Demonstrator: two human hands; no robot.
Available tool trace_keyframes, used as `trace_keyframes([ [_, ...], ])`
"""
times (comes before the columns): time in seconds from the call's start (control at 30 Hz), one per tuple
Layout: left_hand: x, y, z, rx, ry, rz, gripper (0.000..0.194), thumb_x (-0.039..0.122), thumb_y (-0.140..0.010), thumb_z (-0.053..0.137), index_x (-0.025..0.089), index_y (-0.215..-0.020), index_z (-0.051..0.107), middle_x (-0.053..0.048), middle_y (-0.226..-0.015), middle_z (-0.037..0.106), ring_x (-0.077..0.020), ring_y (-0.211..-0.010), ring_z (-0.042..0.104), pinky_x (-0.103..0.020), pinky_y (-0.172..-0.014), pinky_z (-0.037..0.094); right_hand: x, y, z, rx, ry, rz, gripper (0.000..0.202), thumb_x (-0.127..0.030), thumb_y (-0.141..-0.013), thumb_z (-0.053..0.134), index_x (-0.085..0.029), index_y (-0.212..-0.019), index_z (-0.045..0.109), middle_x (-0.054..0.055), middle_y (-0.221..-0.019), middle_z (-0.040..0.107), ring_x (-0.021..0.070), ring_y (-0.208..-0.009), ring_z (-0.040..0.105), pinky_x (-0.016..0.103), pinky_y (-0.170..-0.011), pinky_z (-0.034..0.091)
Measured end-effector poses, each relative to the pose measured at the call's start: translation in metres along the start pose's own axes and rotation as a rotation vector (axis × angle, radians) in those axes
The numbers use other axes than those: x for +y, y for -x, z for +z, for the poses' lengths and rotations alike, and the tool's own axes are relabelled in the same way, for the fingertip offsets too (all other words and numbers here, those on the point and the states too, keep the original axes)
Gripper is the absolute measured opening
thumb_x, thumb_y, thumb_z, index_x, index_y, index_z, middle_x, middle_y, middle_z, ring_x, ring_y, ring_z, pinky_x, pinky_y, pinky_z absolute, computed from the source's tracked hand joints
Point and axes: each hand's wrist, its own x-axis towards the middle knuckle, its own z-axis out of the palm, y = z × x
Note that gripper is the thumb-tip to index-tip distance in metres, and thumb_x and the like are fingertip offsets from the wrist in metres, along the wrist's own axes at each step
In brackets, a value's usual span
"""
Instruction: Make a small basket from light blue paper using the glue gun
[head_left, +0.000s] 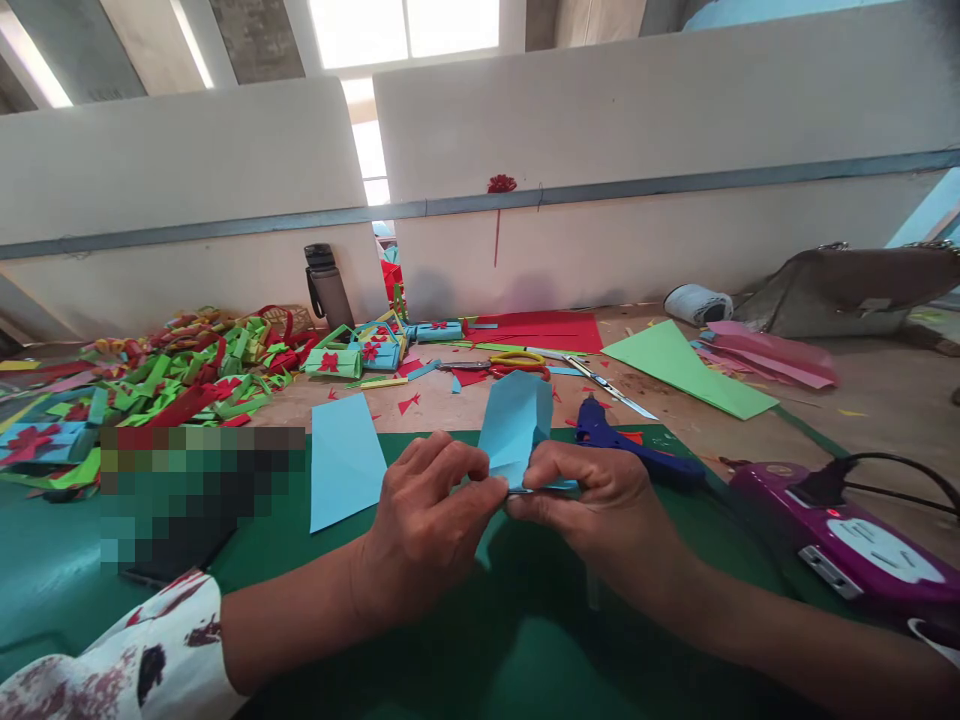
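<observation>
A folded piece of blue paper (516, 415) stands up between my two hands over the green mat. My left hand (439, 510) pinches its near left edge between thumb and fingers. At the near right corner, my right hand (592, 500) grips the same paper, its fingers curled. A flat blue paper sheet (346, 462) lies on the mat to the left of my left hand. Just beyond my right hand is a blue glue gun (637, 445). The lower part of the folded paper is partly hidden by my fingers.
Green and red paper pieces (187, 370) are heaped at the left. Scissors (517, 362), a cutter (611, 387) and green paper (690, 368) lie beyond the mat (495, 620). A purple power strip (847, 540) is at the right; a bottle (328, 285) and bag (855, 290) stand behind.
</observation>
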Motion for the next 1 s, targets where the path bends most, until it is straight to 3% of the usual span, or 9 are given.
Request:
trace_keyframes([
  [0.23,0.002,-0.002,0.003,-0.053,0.028,-0.043,0.011,0.009,-0.081,0.055,0.017,-0.074,0.06,-0.002,-0.075,0.057,-0.0124,-0.064,0.044,-0.028,-0.06,0.036,0.007,-0.001,0.001,0.027,0.07,-0.129,0.024,-0.018,-0.066,0.071,-0.019,-0.053,0.05,-0.006,-0.054,0.047,0.0081,-0.051,0.043,0.022,-0.049,0.035],
  [0.4,0.002,-0.003,0.004,-0.074,-0.016,-0.037,0.015,0.008,-0.082,0.052,0.017,-0.073,0.058,-0.002,-0.075,0.057,-0.0132,-0.065,0.045,-0.028,-0.06,0.036,0.004,-0.003,-0.001,-0.006,0.176,-0.299,0.018,-0.018,-0.075,0.064,-0.02,-0.058,0.058,-0.004,-0.058,0.051,0.0095,-0.054,0.05,0.022,-0.051,0.04],
  [0.53,0.001,-0.005,0.001,-0.083,-0.055,-0.019,0.015,0.007,-0.082,0.051,0.016,-0.072,0.058,-0.003,-0.074,0.057,-0.0137,-0.065,0.045,-0.029,-0.062,0.038,0.006,-0.001,-0.007,0.051,0.441,-0.565,0.008,-0.014,-0.082,0.057,-0.02,-0.081,0.063,0.0,-0.072,0.063,0.0134,-0.068,0.058,0.028,-0.066,0.046],
  [0.63,0.001,-0.007,-0.001,-0.113,-0.085,0.0,0.014,0.007,-0.081,0.051,0.016,-0.071,0.057,-0.004,-0.075,0.058,-0.0143,-0.066,0.045,-0.03,-0.062,0.037,0.006,0.001,-0.011,0.137,0.687,-0.746,0.018,-0.01,-0.084,0.053,-0.022,-0.094,0.063,0.004,-0.083,0.061,0.0173,-0.081,0.055,0.034,-0.077,0.045],
  [0.77,0.002,-0.008,-0.001,-0.11,-0.116,0.037,0.013,0.008,-0.081,0.052,0.015,-0.071,0.057,-0.004,-0.076,0.059,-0.0149,-0.067,0.045,-0.03,-0.062,0.037,0.004,0.0,-0.012,0.148,0.822,-0.816,0.017,-0.01,-0.084,0.053,-0.022,-0.085,0.065,0.006,-0.091,0.056,0.0215,-0.093,0.051,0.042,-0.087,0.042],
  [1.0,-0.002,-0.006,0.001,-0.038,-0.035,0.043,0.009,0.008,-0.078,0.056,0.016,-0.076,0.057,-0.004,-0.079,0.059,-0.0147,-0.069,0.045,-0.032,-0.064,0.037,0.003,-0.005,-0.011,0.091,0.738,-0.865,0.022,-0.002,-0.081,0.047,-0.017,-0.076,0.062,0.007,-0.093,0.051,0.0223,-0.095,0.051,0.047,-0.087,0.04],
])
